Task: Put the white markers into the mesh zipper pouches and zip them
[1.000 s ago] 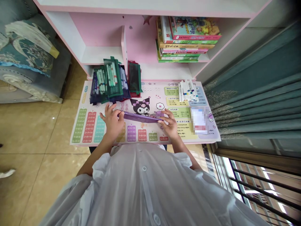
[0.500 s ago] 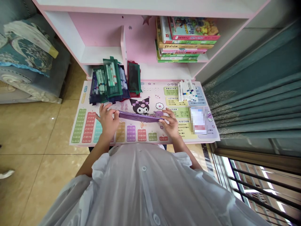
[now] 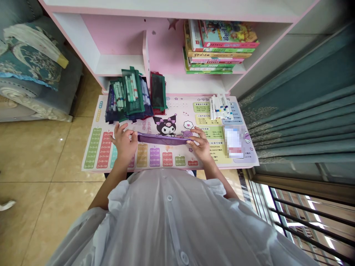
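Observation:
A purple zippered mesh pouch [image 3: 163,139] stretches between my two hands, low over the desk mat's cartoon figure. My left hand [image 3: 124,143] pinches its left end between thumb and index finger, the other fingers spread. At the right end, my right hand [image 3: 200,145] grips the pouch between thumb and fingers. The zipper edge runs along the top; whether anything is inside I cannot tell. Beyond my left hand lie green and dark blue mesh pouches [image 3: 133,92] filled with markers. Flat green and red pouches [image 3: 158,92] are stacked beside them.
Loose white markers [image 3: 220,107] lie at the back right of the printed desk mat [image 3: 177,111]. A phone [image 3: 234,142] rests near the right edge. Stacked books [image 3: 219,48] fill part of the shelf [image 3: 172,83] behind. A curtain [image 3: 299,103] hangs on the right.
My left hand has shifted slightly left and the pouch's left end has dropped a little, so the pouch looks straighter and more level. My right hand has barely moved.

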A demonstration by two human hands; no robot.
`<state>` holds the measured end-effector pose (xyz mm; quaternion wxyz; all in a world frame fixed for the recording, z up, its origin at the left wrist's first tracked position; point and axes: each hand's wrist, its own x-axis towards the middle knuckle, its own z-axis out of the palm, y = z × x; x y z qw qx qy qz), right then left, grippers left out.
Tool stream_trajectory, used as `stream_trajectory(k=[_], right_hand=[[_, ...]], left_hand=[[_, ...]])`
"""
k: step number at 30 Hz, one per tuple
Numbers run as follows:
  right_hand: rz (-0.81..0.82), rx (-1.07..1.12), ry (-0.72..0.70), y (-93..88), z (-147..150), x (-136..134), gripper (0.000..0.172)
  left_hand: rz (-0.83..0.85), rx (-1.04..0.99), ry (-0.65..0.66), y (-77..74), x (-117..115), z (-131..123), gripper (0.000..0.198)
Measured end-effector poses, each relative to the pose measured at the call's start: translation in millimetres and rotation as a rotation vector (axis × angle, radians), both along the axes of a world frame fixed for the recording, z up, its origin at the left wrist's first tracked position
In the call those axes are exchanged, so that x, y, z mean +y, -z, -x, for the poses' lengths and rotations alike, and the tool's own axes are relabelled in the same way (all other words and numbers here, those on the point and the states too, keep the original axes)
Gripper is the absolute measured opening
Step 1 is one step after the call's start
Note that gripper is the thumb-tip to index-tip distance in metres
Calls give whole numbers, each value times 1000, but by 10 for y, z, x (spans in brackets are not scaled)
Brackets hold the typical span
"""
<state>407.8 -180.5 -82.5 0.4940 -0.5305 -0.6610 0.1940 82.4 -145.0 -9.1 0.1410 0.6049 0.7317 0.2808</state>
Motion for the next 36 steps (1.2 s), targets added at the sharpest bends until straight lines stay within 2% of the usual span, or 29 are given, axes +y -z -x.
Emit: stream_trajectory(k=[4,8,10,14,16,18,22,26,29,31,33,36], right_hand=[[18,20,-31,-10,-11,17,28],[39,21,-97,-34,-64,73,26],[43,12,-141,-57,-104,123,25],[82,-8,-231,-123,-159,246,27],[108,-17,-256,-154,-164,302,29],[118,-19,-268,-167,-158,351,30],[107,-2,-193,-133,-119,433,33],[98,18,77,-109,10,476,45],[148,33,269,-159,205,430,53],[196,18,296,-212,375,360,54],[231,-16,258,-258,549,280,52],[260,-68,198,-286,744,194,41]], left_hand=[[30,7,-5,3,-32,25,18],[-12,97,68,-143,-54,43,12],[-49,158,183,-238,-44,4,14],[27,257,560,-350,31,-185,12],[70,305,652,-352,87,-290,12],[85,357,690,-335,145,-373,17],[128,419,743,-301,225,-474,22],[136,365,742,-282,221,-577,23],[109,277,657,-246,172,-686,24],[74,236,582,-204,125,-762,22],[37,210,524,-150,70,-829,21],[10,184,493,-73,-8,-891,22]])
